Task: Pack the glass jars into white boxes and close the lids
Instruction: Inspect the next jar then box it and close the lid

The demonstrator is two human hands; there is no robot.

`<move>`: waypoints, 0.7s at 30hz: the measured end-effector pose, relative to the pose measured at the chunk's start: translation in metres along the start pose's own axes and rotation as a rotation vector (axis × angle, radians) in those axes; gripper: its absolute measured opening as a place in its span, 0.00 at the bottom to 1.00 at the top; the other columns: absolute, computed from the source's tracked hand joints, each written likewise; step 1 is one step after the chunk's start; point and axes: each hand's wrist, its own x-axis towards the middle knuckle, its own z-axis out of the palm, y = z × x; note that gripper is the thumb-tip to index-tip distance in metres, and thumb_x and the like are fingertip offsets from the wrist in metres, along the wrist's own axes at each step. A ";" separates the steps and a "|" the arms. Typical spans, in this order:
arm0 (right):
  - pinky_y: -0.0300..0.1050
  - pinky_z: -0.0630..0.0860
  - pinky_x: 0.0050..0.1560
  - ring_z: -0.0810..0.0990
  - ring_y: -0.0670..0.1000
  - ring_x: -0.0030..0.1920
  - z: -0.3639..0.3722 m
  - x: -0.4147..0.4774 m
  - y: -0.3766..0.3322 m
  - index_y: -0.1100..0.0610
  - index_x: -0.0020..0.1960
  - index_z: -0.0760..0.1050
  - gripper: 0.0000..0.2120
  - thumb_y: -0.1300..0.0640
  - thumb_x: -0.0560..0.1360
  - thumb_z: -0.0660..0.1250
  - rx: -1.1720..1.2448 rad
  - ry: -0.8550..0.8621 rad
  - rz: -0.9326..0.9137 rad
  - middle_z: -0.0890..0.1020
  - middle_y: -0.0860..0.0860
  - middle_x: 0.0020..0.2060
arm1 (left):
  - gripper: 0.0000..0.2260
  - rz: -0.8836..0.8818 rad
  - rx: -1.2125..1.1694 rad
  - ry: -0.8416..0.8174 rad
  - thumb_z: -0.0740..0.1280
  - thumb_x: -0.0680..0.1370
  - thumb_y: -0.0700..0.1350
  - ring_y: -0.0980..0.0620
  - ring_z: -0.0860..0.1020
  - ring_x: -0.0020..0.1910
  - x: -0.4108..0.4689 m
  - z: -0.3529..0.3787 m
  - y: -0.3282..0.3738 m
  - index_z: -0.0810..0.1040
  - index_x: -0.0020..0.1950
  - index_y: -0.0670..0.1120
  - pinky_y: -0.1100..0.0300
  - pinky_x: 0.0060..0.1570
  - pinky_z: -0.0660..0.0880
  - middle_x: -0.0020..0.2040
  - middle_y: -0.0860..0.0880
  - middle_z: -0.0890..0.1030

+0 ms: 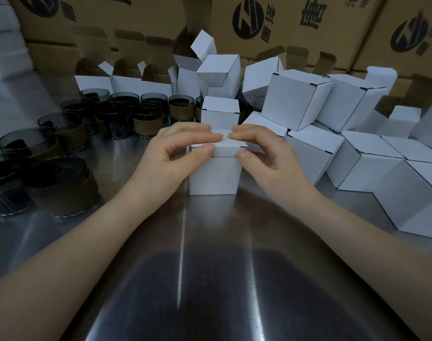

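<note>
One white box (213,175), left hand (175,153), right hand (261,153), fingers (210,137) atop lid (228,146)

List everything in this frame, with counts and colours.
white box: one, white, centre of the table, its lid folded nearly down
glass jars: over ten, smoky dark with brown sleeves, clustered left
closed boxes: roughly a dozen, white, piled right
open boxes: several, white, flaps up, behind the jars
cartons: several, brown with black logos, stacked along the back
table: one, steel, under everything
left hand: one, pinches the lid's left side
right hand: one, pinches the lid's right side
</note>
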 end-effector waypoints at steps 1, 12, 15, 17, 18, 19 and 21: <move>0.33 0.71 0.59 0.74 0.45 0.64 0.000 0.000 -0.001 0.51 0.55 0.77 0.10 0.56 0.75 0.62 -0.004 0.001 0.004 0.78 0.46 0.59 | 0.09 -0.002 -0.005 0.008 0.64 0.76 0.49 0.50 0.71 0.66 0.000 0.000 0.000 0.81 0.53 0.58 0.43 0.66 0.68 0.61 0.53 0.79; 0.30 0.71 0.52 0.74 0.44 0.63 0.003 0.001 -0.002 0.54 0.48 0.79 0.04 0.62 0.78 0.67 0.062 0.017 0.060 0.77 0.47 0.58 | 0.09 -0.100 -0.065 0.014 0.68 0.77 0.45 0.66 0.67 0.66 0.001 0.005 -0.004 0.80 0.54 0.58 0.61 0.66 0.65 0.67 0.57 0.71; 0.30 0.71 0.55 0.76 0.43 0.62 0.006 0.002 -0.002 0.49 0.46 0.78 0.08 0.62 0.77 0.68 0.142 0.033 0.124 0.77 0.47 0.59 | 0.17 -0.208 -0.178 0.014 0.69 0.76 0.44 0.58 0.71 0.67 0.002 0.007 -0.005 0.75 0.64 0.55 0.59 0.65 0.70 0.67 0.53 0.72; 0.32 0.71 0.55 0.77 0.39 0.59 0.009 0.002 -0.002 0.46 0.46 0.79 0.07 0.59 0.76 0.70 0.202 0.047 0.194 0.78 0.46 0.58 | 0.20 -0.258 -0.279 0.015 0.67 0.78 0.39 0.57 0.74 0.63 0.003 0.008 -0.004 0.71 0.68 0.53 0.65 0.58 0.74 0.62 0.55 0.75; 0.33 0.71 0.55 0.78 0.38 0.56 0.010 0.002 -0.001 0.45 0.46 0.79 0.06 0.57 0.75 0.70 0.233 0.050 0.229 0.79 0.44 0.55 | 0.21 -0.276 -0.311 0.016 0.66 0.78 0.38 0.59 0.75 0.62 0.004 0.009 -0.004 0.70 0.69 0.53 0.67 0.55 0.75 0.61 0.57 0.75; 0.34 0.72 0.54 0.78 0.38 0.54 0.011 0.003 -0.001 0.44 0.45 0.79 0.05 0.55 0.73 0.70 0.260 0.050 0.262 0.80 0.41 0.51 | 0.22 -0.292 -0.326 0.017 0.66 0.78 0.38 0.60 0.75 0.61 0.005 0.009 -0.004 0.68 0.70 0.54 0.68 0.54 0.76 0.61 0.58 0.75; 0.36 0.72 0.53 0.78 0.38 0.52 0.012 0.005 0.000 0.44 0.44 0.79 0.05 0.51 0.69 0.70 0.291 0.048 0.315 0.80 0.38 0.47 | 0.23 -0.308 -0.331 0.020 0.66 0.78 0.38 0.60 0.75 0.60 0.007 0.010 -0.005 0.67 0.70 0.55 0.66 0.56 0.76 0.61 0.57 0.74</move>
